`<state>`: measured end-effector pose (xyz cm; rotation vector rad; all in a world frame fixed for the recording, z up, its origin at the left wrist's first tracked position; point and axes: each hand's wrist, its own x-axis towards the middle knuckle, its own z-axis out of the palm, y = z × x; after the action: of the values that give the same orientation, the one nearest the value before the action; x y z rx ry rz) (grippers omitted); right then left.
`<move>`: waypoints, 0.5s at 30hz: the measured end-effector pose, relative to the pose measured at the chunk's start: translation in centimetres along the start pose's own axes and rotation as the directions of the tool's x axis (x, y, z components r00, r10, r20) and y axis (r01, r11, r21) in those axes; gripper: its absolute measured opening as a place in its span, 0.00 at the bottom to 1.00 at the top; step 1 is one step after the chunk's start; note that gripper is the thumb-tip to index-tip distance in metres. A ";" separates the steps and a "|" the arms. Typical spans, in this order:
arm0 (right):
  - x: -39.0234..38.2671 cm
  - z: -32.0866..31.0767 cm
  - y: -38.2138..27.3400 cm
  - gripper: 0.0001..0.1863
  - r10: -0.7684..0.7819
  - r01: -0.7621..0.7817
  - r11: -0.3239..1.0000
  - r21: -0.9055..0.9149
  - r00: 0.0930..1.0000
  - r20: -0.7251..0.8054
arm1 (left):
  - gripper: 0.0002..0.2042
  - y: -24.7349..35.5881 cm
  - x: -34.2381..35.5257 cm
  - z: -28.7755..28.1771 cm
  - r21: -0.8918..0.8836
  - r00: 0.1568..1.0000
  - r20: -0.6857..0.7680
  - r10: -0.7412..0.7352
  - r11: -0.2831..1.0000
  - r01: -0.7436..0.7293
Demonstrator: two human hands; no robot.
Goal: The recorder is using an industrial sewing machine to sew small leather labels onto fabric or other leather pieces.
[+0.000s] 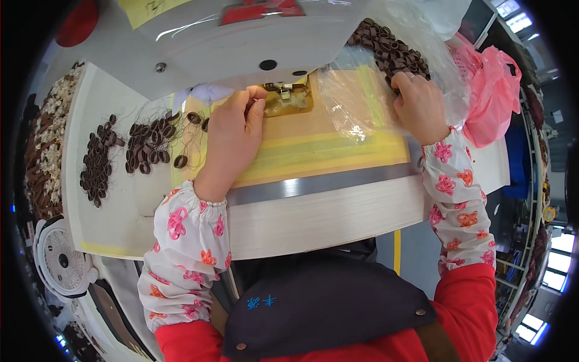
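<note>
- Left hand (232, 136): fingers curled toward thumb, presser foot (286, 95) just right; can't tell its hold.
- Right hand (420, 108): half-curled at brown loops (395, 51); grip hidden.

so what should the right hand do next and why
Probably pinch one loop from the brown pile and bring it toward the machine's metal foot: the right hand's fingertips are already at that pile's near edge, and the left hand is beside the foot.
</note>
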<state>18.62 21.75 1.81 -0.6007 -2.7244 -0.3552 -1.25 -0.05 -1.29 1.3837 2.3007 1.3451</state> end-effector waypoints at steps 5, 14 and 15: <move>1.2 -2.5 -3.9 0.06 0.013 0.014 0.837 0.547 0.999 -0.045 | 0.07 -0.1 -0.1 -0.6 -0.165 0.988 0.120 -0.097 0.979 0.116; 2.6 0.0 -12.3 0.16 -0.062 0.071 0.389 0.918 0.997 -0.051 | 0.13 0.7 0.6 -0.2 -0.237 0.973 0.229 0.022 0.971 0.034; 2.5 0.2 -12.5 0.16 -0.090 0.093 0.420 0.903 0.994 -0.060 | 0.14 0.8 0.7 -0.1 -0.226 0.972 0.235 0.029 0.974 0.026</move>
<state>10.92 11.73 0.41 -0.1030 -2.4109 1.0855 -1.19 0.58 -0.42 1.3866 1.9276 1.3152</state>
